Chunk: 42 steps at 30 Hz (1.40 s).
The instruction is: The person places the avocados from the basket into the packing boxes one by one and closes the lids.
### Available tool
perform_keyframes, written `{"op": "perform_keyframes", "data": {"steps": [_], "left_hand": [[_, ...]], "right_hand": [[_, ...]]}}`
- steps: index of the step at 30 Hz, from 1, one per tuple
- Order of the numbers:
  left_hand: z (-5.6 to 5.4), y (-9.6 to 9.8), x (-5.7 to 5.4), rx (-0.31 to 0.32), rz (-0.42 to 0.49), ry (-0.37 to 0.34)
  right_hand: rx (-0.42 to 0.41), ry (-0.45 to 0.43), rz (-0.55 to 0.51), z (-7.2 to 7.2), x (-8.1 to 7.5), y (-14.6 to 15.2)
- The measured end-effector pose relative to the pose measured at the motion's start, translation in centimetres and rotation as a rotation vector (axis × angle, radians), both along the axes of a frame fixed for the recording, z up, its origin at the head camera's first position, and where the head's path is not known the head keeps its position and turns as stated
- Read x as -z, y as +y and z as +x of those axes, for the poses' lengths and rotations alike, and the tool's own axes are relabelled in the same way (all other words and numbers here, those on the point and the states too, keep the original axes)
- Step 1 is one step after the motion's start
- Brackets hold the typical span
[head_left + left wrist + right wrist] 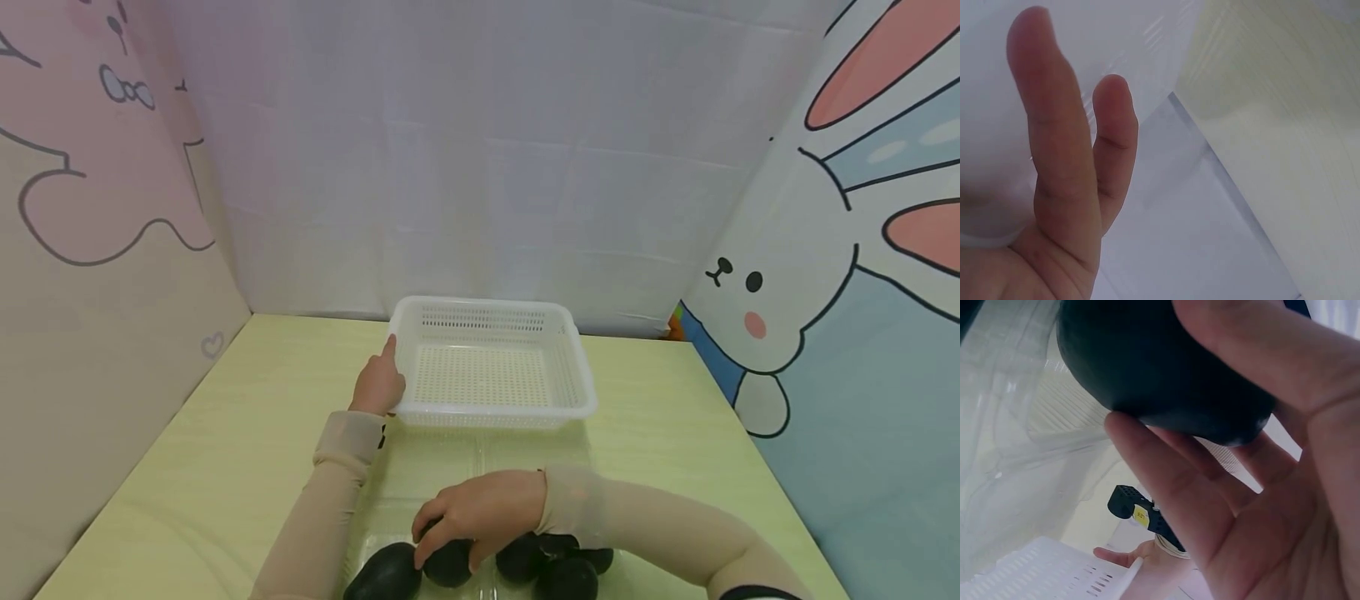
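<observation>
Your right hand (480, 510) is curling its fingers around a dark avocado (448, 562) in the clear tray (360, 552) at the worktop's near edge. Your left hand (379, 382), fingers straight, is steadying the white basket (491, 412). The smooth fruit could slip if gripped loosely.

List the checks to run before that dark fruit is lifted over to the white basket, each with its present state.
1. Right hand grips a dark fruit: ok; fingers curl round it in the right wrist view.
2. Left hand steadies the white basket: ok, touching its left rim.
3. Basket interior free: ok.
4. Path between clear tray and basket free: ok.
5. Fruit lifted off the tray: cannot tell.
</observation>
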<state>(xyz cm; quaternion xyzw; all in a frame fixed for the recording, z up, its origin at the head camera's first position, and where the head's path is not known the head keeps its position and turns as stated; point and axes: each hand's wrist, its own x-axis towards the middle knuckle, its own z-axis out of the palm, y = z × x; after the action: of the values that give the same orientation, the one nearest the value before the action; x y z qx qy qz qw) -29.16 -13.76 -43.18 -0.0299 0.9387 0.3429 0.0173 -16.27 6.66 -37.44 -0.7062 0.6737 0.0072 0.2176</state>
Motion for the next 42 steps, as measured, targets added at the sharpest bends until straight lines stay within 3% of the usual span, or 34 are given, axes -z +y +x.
{"op": "perform_keyframes", "data": {"steps": [30, 42], "left_hand": [[-0.1, 0.0, 0.2, -0.003, 0.007, 0.010], [-0.2, -0.1, 0.3, -0.001, 0.005, 0.010]], "right_hand": [[0.007, -0.026, 0.084, 0.0, 2.9, -0.6], [0.098, -0.101, 0.151, -0.2, 2.9, -0.8]]}}
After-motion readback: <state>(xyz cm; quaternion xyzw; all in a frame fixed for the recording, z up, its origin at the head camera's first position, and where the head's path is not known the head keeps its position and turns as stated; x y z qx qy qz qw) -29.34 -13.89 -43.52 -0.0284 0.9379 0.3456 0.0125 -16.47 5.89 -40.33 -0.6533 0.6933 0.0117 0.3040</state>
